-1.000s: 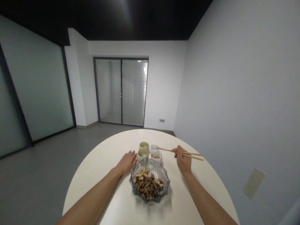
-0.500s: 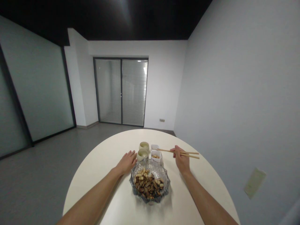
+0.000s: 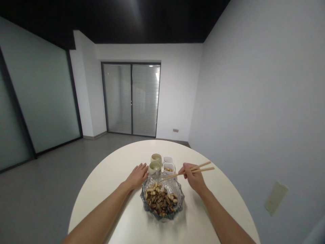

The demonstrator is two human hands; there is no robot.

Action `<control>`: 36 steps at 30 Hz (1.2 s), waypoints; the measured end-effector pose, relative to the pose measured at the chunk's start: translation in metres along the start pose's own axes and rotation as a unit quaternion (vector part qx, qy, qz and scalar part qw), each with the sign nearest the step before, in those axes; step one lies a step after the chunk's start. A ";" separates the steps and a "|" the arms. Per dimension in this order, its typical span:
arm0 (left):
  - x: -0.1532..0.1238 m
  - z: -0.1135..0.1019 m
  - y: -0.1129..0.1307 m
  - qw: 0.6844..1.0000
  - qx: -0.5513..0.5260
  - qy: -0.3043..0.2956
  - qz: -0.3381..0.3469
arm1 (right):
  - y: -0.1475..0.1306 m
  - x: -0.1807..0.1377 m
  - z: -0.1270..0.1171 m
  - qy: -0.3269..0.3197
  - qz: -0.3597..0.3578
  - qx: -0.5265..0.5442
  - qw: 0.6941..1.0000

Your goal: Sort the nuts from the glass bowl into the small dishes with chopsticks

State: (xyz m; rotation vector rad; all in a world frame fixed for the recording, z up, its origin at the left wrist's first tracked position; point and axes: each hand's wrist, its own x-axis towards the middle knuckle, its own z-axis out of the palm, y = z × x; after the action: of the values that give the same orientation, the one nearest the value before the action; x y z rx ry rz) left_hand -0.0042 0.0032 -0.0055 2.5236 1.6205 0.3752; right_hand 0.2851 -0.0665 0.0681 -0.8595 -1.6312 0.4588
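Your right hand [image 3: 193, 178] grips chopsticks [image 3: 205, 169], tips over the cut-glass bowl [image 3: 179, 207] of seeds and nuts [image 3: 159, 200] on the worktop [image 3: 114, 203]; your open left hand [image 3: 138, 176] rests beside it. A slipped grip could flick seeds away.

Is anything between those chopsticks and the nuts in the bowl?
Nothing visible: the chopsticks in the right hand reach past the rim of the glass bowl, with only air above the nuts.

No readable text or labels anywhere.
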 end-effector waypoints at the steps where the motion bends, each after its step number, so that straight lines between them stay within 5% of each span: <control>1: 0.000 0.000 -0.001 1.000 0.000 0.001 0.000 | -0.001 -0.001 0.002 -0.018 -0.002 -0.007 1.000; 9: -0.001 0.000 0.000 1.000 -0.001 0.000 -0.002 | -0.001 -0.003 0.006 -0.060 -0.012 -0.037 0.997; 22: 0.000 -0.001 0.003 1.000 -0.003 0.002 -0.001 | 0.005 -0.007 0.017 -0.090 0.069 -0.009 0.994; 36: -0.003 -0.004 0.005 1.000 -0.002 -0.006 -0.004 | 0.000 -0.004 0.013 -0.031 0.079 0.032 0.996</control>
State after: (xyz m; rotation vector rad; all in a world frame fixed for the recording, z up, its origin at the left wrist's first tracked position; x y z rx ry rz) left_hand -0.0021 -0.0013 -0.0006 2.5118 1.6238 0.3618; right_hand 0.2724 -0.0672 0.0622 -0.9372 -1.6028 0.6509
